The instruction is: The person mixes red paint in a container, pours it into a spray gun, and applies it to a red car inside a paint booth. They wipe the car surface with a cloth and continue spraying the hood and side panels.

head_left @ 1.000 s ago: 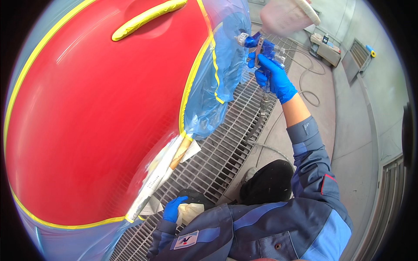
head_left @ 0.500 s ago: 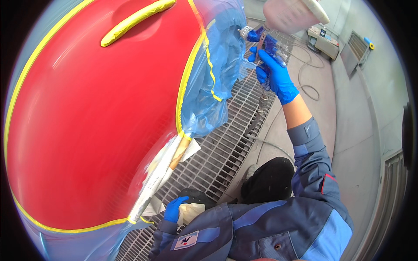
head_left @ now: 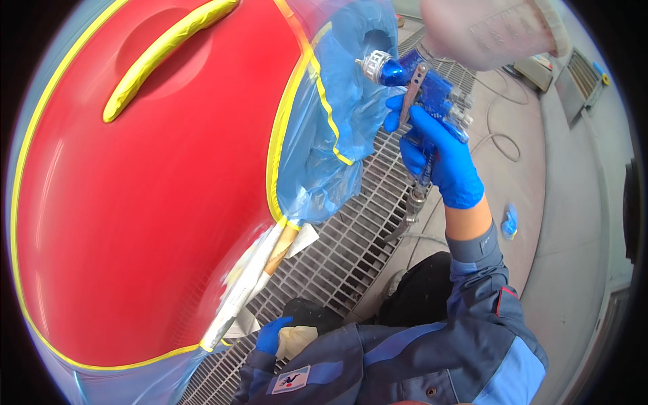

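My right hand [head_left: 453, 165], in a blue glove, is wrapped round the grip of a blue spray gun [head_left: 432, 91], fingers at its trigger lever. A translucent, pinkish paint cup [head_left: 489, 34] sits on top, and a hose joins the grip's lower end. The gun's silver nozzle points left, toward the blue masking film [head_left: 364, 101] beside a glossy red car panel [head_left: 155, 229]. Low by my body, my left hand [head_left: 271, 335], also gloved, is closed on a cream cloth [head_left: 295, 341]; its fingers are partly hidden.
Yellow tape borders the panel and wraps its door handle [head_left: 165, 61]. White masking paper [head_left: 243, 290] runs along the near edge. Below lies a metal floor grating [head_left: 337, 250]. A hose [head_left: 503, 138] curls across the floor, with a crumpled blue item [head_left: 509, 223] nearer the right wall.
The spray gun and my right hand have come lower and look larger. The view has shifted, and the blue item on the floor now shows. My left hand keeps its place by the cloth.
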Demonstrator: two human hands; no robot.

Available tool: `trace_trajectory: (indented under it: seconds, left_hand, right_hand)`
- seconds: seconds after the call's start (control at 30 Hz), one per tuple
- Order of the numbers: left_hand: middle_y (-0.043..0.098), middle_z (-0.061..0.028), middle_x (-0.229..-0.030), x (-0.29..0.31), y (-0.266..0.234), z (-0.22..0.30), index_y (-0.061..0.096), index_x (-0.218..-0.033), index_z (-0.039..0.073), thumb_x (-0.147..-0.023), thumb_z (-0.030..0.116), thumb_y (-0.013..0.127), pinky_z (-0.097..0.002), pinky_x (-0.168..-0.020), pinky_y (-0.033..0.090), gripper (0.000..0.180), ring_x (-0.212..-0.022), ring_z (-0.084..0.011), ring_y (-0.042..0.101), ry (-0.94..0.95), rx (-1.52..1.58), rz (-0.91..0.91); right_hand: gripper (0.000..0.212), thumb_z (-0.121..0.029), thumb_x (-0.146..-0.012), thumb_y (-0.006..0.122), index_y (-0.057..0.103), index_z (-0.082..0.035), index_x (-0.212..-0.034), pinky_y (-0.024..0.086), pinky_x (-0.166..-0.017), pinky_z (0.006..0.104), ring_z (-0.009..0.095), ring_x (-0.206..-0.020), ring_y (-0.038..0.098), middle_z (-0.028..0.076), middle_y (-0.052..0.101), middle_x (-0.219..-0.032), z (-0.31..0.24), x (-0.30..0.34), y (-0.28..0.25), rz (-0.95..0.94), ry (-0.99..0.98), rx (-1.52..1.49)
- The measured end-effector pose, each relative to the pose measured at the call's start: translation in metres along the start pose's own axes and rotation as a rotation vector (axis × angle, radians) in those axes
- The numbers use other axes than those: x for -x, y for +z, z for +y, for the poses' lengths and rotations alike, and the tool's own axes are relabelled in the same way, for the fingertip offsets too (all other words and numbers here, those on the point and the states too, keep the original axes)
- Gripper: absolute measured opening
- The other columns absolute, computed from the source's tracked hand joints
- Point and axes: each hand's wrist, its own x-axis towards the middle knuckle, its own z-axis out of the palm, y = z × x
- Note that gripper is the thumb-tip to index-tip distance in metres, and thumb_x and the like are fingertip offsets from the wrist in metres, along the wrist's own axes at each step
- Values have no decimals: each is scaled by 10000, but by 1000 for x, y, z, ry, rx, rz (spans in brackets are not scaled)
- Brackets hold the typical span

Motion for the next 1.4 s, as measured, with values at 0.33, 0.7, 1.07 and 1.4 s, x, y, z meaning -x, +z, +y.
trace_trajectory:
  seconds: [0.33,0.7,1.07,1.4]
  left_hand:
    - [670,-141,-1180,-26,47,17,674,-1170,50,-936,114,442,-331,-992,451,336,-1091,-236,630,-220,-18,54]
    - [683,-141,-1139,-43,57,30,684,-1142,66,-925,101,446,-335,-961,470,324,-1084,-242,637,-108,-111,60]
    - [673,-160,-1152,-19,46,7,651,-1197,101,-906,54,452,-340,-954,484,356,-1070,-267,646,-4,-319,13]
    - [685,-184,-1059,-7,80,-66,609,-1233,197,-842,457,624,-426,-866,510,470,-1012,-355,659,-271,-477,-90]
  right_hand:
    - [291,-199,-960,568,579,-14,-1185,364,-444,230,101,-495,468,85,623,-798,1,-54,-48,-154,178,-104]
    - [383,-196,-950,535,507,41,-1249,331,-402,196,72,-442,420,149,628,-966,10,-69,-54,-146,60,-74]
    - [463,-208,-910,582,482,50,-1282,334,-403,205,88,-458,446,168,630,-984,28,-48,-45,-91,69,-79]
    - [551,-211,-886,643,428,72,-1307,364,-389,193,97,-471,481,222,612,-995,64,-38,-53,-120,-14,-467]
